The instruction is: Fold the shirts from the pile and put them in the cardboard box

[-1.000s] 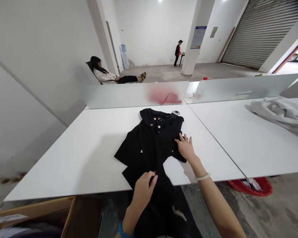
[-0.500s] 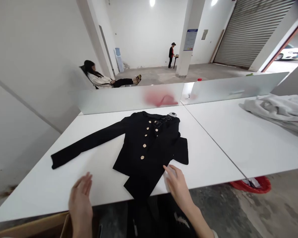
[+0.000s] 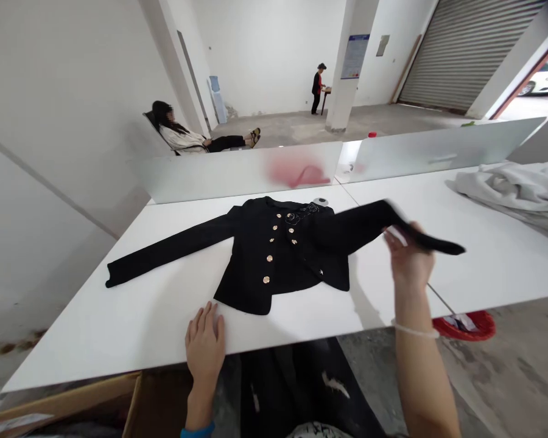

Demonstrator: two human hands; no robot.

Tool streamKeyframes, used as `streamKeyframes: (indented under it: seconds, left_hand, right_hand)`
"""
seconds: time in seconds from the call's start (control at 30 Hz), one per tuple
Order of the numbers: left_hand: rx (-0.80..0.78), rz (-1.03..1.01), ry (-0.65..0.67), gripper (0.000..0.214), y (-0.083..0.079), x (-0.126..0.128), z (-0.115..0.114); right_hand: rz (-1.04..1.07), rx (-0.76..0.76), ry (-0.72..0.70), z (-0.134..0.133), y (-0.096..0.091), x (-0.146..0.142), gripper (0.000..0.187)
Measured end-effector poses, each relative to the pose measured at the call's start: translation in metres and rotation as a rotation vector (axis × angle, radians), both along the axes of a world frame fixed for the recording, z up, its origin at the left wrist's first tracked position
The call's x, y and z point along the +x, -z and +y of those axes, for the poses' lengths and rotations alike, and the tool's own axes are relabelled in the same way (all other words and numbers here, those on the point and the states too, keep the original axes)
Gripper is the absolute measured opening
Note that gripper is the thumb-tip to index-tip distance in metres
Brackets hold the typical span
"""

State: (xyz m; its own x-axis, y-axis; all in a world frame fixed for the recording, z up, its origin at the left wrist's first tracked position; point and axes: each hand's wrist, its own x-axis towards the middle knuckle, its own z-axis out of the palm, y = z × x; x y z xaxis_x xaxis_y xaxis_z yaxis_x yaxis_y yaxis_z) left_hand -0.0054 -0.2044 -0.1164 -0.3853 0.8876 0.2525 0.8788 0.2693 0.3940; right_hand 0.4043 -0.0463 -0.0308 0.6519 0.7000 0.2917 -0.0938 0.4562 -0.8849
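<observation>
A black jacket (image 3: 278, 255) with gold buttons lies face up on the white table (image 3: 119, 316). One sleeve (image 3: 164, 249) stretches flat toward the left. My right hand (image 3: 408, 261) is closed on the other sleeve (image 3: 374, 225) and holds it raised above the table, out to the right. My left hand (image 3: 205, 340) rests flat and open at the table's near edge, just below the jacket's hem, not touching the cloth.
A grey garment (image 3: 516, 191) is heaped at the far right. Frosted dividers (image 3: 237, 173) stand along the back edge. A cardboard box (image 3: 73, 395) sits low left, a red basin (image 3: 470, 322) on the floor right. One person reclines, another stands far behind.
The right sleeve, folded under the jacket before, is now pulled out and lifted rightward by my right hand. My left hand came down flat at the table edge. The hem now lies on the table.
</observation>
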Motion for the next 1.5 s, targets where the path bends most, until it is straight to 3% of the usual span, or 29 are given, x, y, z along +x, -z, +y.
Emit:
streamKeyframes:
  seconds: [0.07,0.13,0.27,0.37,0.53,0.63,0.8,0.9,1.0,1.1,1.17,1.23,1.3,1.37,1.5]
  left_hand:
    - [-0.005,-0.009,-0.003,0.058,-0.003,0.002,0.0]
    - [-0.003,-0.028,-0.021,0.057,-0.006,0.003,0.002]
    - [-0.015,-0.093,-0.07,0.053,-0.009,-0.002,0.019]
    - [-0.001,-0.122,-0.057,0.048,-0.01,-0.003,0.041]
    - [0.029,-0.25,0.012,0.026,-0.014,0.0,0.057]
    - [0.037,-0.418,0.029,0.03,-0.02,-0.001,0.053]
    - [0.279,-0.883,-0.12,0.033,-0.038,0.008,0.047]
    - [0.433,-1.149,-0.188,0.031,-0.053,0.016,0.043]
    - [0.396,-1.273,-0.185,0.026,-0.062,0.015,0.028]
    - [0.089,-1.082,-0.135,0.027,-0.058,0.003,-0.002]
    - [-0.134,-0.745,-0.14,0.029,-0.05,-0.007,-0.026]
    - [-0.23,-0.456,-0.149,0.03,-0.044,-0.015,-0.045]
    - [-0.175,-0.316,-0.089,0.033,-0.038,-0.018,-0.057]
    - [-0.054,-0.22,0.1,0.037,-0.034,-0.015,-0.06]
    - [0.042,0.027,0.574,0.04,-0.026,0.005,-0.044]
  right_hand:
    - [0.161,0.025,0.105,0.005,0.004,0.04,0.041]
    - [0.119,-0.057,0.145,-0.003,0.02,0.059,0.046]
    - [-0.451,-0.381,-0.078,-0.032,0.063,0.038,0.033]
    - [-0.897,-0.428,-0.207,-0.042,0.075,0.0,0.032]
    - [-1.0,-0.403,-0.198,-0.036,0.062,-0.042,0.035]
    - [-1.012,-0.399,-0.188,-0.028,0.052,-0.049,0.035]
    - [-1.014,-0.418,-0.144,-0.024,0.029,-0.042,0.03]
    - [-0.959,-0.377,0.002,-0.04,0.004,-0.034,0.032]
    - [-0.904,-0.291,0.112,-0.075,-0.016,-0.029,0.029]
    - [-0.989,-0.261,-0.011,-0.114,-0.006,-0.026,0.026]
    - [-1.102,-0.261,-0.143,-0.135,0.019,-0.023,0.021]
    - [-1.239,-0.278,-0.246,-0.149,0.05,-0.019,0.024]
    - [-1.385,-0.315,-0.289,-0.157,0.076,-0.016,0.048]
    - [-1.506,-0.364,-0.281,-0.161,0.089,-0.015,0.07]
    - [-1.621,-0.399,-0.298,-0.157,0.078,-0.022,0.085]
